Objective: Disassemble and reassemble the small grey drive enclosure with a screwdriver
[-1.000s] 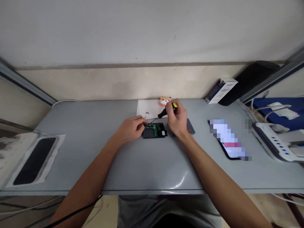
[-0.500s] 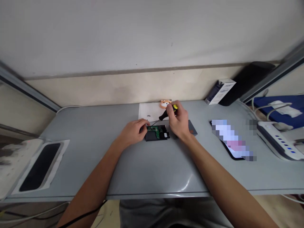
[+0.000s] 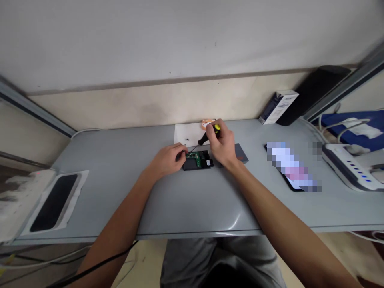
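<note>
A small black electronic device (image 3: 192, 164) with an exposed green circuit board (image 3: 198, 159) lies flat on the grey table. My left hand (image 3: 170, 161) has its fingers curled round the device's left end, at the upper corner. My right hand (image 3: 222, 142) is wrapped round a black and yellow screwdriver (image 3: 203, 139). Its shaft slants down to the left, and the tip reaches the board's upper left corner beside my left fingertips. The exact contact there is too small to make out. Several tiny dark screws (image 3: 187, 139) rest on the white paper (image 3: 181, 134) just behind.
An orange and white animal-shaped item (image 3: 206, 123) sits at the paper's back edge. Partly behind my right hand is a grey flat piece (image 3: 241, 153). Farther right are a phone (image 3: 289, 168), a carton (image 3: 278, 107) and a power strip (image 3: 349, 168); another phone (image 3: 54, 203) lies left.
The camera view has tilted down a little, so the table appears higher. The screwdriver handle leans slightly more to the left; both hands keep their holds.
</note>
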Demonstrator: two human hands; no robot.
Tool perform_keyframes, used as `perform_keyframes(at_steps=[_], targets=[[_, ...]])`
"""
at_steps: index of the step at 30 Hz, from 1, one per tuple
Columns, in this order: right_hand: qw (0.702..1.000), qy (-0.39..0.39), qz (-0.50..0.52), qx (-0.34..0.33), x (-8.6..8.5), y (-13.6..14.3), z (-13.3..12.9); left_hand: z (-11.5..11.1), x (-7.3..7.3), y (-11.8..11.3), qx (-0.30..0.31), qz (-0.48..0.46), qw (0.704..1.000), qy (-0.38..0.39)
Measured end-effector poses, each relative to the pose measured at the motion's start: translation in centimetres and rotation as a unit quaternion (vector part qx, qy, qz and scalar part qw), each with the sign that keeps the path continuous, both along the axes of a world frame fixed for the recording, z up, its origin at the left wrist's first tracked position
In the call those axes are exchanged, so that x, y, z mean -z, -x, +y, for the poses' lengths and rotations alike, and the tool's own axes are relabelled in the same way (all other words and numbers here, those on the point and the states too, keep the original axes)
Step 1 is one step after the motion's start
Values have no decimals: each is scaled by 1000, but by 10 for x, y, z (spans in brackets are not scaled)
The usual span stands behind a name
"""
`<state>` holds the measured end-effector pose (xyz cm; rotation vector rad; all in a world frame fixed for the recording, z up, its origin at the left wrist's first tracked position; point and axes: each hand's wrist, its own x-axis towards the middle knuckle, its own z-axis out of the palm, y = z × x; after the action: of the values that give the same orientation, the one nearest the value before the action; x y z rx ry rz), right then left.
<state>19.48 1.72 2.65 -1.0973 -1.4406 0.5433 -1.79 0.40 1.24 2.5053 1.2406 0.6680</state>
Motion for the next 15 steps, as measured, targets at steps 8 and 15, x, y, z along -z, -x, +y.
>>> perform_keyframes(at_steps=[8, 15], targets=[[1000, -1, 16, 0, 0, 0, 0, -1, -2, -1, -9, 7, 1000, -1], [1000, 18, 21, -12, 4, 0, 1, -1, -2, -1, -10, 3, 1000, 6]])
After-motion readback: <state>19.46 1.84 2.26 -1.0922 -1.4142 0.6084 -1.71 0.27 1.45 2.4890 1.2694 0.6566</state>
